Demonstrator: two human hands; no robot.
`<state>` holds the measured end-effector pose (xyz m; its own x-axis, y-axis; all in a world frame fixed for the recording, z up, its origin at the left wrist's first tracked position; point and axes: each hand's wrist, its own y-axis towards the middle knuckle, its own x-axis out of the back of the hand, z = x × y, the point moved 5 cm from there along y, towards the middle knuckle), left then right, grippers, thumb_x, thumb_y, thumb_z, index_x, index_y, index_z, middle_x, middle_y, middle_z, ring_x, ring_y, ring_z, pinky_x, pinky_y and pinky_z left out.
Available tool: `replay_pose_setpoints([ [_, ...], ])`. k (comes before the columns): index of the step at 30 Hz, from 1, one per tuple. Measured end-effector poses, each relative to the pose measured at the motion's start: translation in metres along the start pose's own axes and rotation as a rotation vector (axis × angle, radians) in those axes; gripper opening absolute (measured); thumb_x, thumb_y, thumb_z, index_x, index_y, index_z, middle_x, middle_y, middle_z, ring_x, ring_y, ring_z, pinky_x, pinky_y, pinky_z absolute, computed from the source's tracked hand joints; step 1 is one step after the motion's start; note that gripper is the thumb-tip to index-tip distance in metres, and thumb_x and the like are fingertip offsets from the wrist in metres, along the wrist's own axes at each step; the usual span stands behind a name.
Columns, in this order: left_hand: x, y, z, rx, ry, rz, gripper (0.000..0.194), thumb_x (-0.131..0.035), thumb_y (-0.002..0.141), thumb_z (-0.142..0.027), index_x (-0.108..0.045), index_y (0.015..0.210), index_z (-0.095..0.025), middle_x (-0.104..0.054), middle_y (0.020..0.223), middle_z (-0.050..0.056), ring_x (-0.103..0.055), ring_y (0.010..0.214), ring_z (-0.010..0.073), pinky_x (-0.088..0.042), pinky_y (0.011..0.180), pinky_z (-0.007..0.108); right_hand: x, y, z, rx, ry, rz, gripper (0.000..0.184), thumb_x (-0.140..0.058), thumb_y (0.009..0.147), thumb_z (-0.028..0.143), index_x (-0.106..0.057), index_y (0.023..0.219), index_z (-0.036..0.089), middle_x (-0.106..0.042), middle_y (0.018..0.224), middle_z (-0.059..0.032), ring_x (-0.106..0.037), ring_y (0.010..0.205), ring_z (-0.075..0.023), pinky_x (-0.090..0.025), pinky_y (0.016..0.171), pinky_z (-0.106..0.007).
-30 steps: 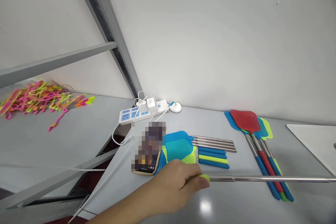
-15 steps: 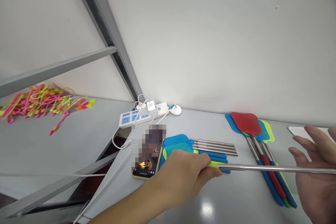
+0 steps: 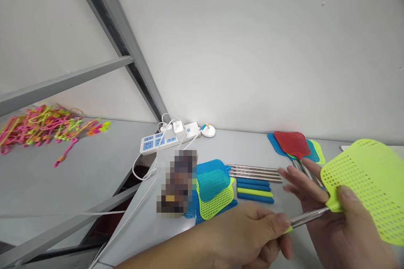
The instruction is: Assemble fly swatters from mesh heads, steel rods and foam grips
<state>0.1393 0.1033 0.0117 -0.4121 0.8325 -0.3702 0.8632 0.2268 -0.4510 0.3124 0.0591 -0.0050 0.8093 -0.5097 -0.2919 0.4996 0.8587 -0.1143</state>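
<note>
My left hand (image 3: 252, 235) is closed around the yellow-green handle end of a fly swatter's steel rod (image 3: 307, 216). The rod is short now and ends in a yellow-green mesh head (image 3: 369, 185). My right hand (image 3: 334, 222) holds the neck where the head joins the rod, thumb on top, the other fingers stretched out behind it. Both hands hover above the grey table (image 3: 259, 147), near its front edge.
Loose blue and yellow-green swatter heads (image 3: 214, 187), steel rods (image 3: 255, 172) and foam grips (image 3: 254, 190) lie mid-table beside a phone (image 3: 176, 185). Finished swatters (image 3: 295, 145) are stacked at the back right. A power strip (image 3: 167, 136) sits by the wall; colourful bands (image 3: 47, 124) lie far left.
The long rod has been pushed in short. My right hand came in from the right and took the head end; the yellow-green mesh head is now in view. My left hand moved right.
</note>
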Motion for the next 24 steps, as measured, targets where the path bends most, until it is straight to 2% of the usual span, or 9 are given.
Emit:
replay_pose_setpoints([
  [3,0.003,0.001,-0.004,-0.111,0.157,-0.089,0.050,-0.042,0.094,-0.061,-0.060,0.077,-0.018,-0.041,0.051,-0.007,-0.032,0.043,0.0074,-0.026,0.043,0.022,-0.011,-0.003,-0.003,-0.058,0.043,0.021,0.051,-0.040,0.094,0.056,-0.053,0.137,0.031,-0.064,0.131,-0.0063,-0.059,0.123,-0.0302,-0.053,0.098,-0.046],
  [6,0.013,-0.004,-0.001,-0.241,0.435,-0.270,0.047,-0.039,0.098,-0.056,-0.063,0.083,-0.018,-0.049,0.064,-0.004,-0.043,0.057,0.0087,-0.031,0.053,0.022,-0.017,-0.003,-0.013,-0.096,0.031,0.102,0.054,-0.040,0.093,0.060,-0.056,0.134,0.030,-0.073,0.111,-0.0098,-0.069,0.104,-0.0328,-0.052,0.096,-0.053],
  [8,0.016,-0.006,0.010,-0.306,0.597,-0.351,0.044,-0.035,0.100,-0.051,-0.062,0.086,-0.019,-0.052,0.068,-0.003,-0.047,0.062,0.0100,-0.031,0.055,0.023,-0.023,-0.007,-0.022,-0.142,-0.034,0.210,0.056,-0.041,0.090,0.064,-0.065,0.123,0.027,-0.075,0.101,-0.0114,-0.070,0.095,-0.0339,-0.053,0.092,-0.055],
  [11,0.017,-0.010,0.032,-0.430,0.813,-0.377,0.042,-0.029,0.102,-0.047,-0.059,0.093,-0.020,-0.059,0.078,0.000,-0.054,0.068,0.0130,-0.036,0.057,0.025,-0.027,-0.015,-0.031,-0.182,-0.201,0.294,0.052,-0.044,0.089,0.065,-0.074,0.105,0.026,-0.075,0.095,-0.0108,-0.069,0.094,-0.0326,-0.051,0.094,-0.052],
  [12,0.019,-0.015,0.038,-0.502,0.914,-0.429,0.042,-0.029,0.101,-0.049,-0.059,0.094,-0.019,-0.061,0.081,0.002,-0.056,0.071,0.0150,-0.038,0.060,0.026,-0.026,-0.017,-0.031,-0.173,-0.249,0.306,0.051,-0.044,0.089,0.065,-0.075,0.102,0.027,-0.074,0.093,-0.0103,-0.069,0.093,-0.0318,-0.051,0.094,-0.051],
  [15,0.027,-0.042,0.046,-0.743,1.302,-0.733,0.040,-0.040,0.097,-0.052,-0.060,0.092,-0.019,-0.063,0.089,0.007,-0.056,0.079,0.0207,-0.043,0.068,0.033,-0.018,-0.016,-0.023,-0.082,-0.286,0.338,0.052,-0.042,0.090,0.065,-0.074,0.099,0.026,-0.073,0.083,-0.0103,-0.068,0.082,-0.0296,-0.055,0.084,-0.048],
  [17,0.033,-0.065,0.051,-0.828,1.498,-0.878,0.032,-0.050,0.094,-0.048,-0.061,0.096,-0.019,-0.063,0.095,0.008,-0.055,0.082,0.0224,-0.043,0.071,0.036,-0.007,-0.009,-0.017,-0.028,-0.240,0.327,0.051,-0.043,0.090,0.065,-0.073,0.097,0.024,-0.071,0.076,-0.0100,-0.067,0.071,-0.0275,-0.057,0.073,-0.044],
  [20,0.046,-0.092,0.057,-0.726,1.667,-0.973,0.028,-0.062,0.087,-0.043,-0.063,0.103,-0.020,-0.064,0.107,0.009,-0.055,0.093,0.0254,-0.043,0.083,0.040,0.014,0.003,-0.013,-0.012,-0.147,0.200,0.047,-0.045,0.090,0.063,-0.071,0.094,0.024,-0.065,0.067,-0.0072,-0.063,0.064,-0.0245,-0.055,0.063,-0.039],
  [24,0.056,-0.114,0.066,-0.644,1.800,-1.020,0.038,-0.067,0.080,-0.044,-0.063,0.110,-0.021,-0.062,0.113,0.009,-0.052,0.102,0.0277,-0.039,0.090,0.042,0.027,0.007,-0.012,-0.088,-0.063,0.033,0.044,-0.041,0.092,0.061,-0.069,0.088,0.027,-0.056,0.057,-0.0042,-0.059,0.064,-0.0235,-0.054,0.062,-0.035],
])
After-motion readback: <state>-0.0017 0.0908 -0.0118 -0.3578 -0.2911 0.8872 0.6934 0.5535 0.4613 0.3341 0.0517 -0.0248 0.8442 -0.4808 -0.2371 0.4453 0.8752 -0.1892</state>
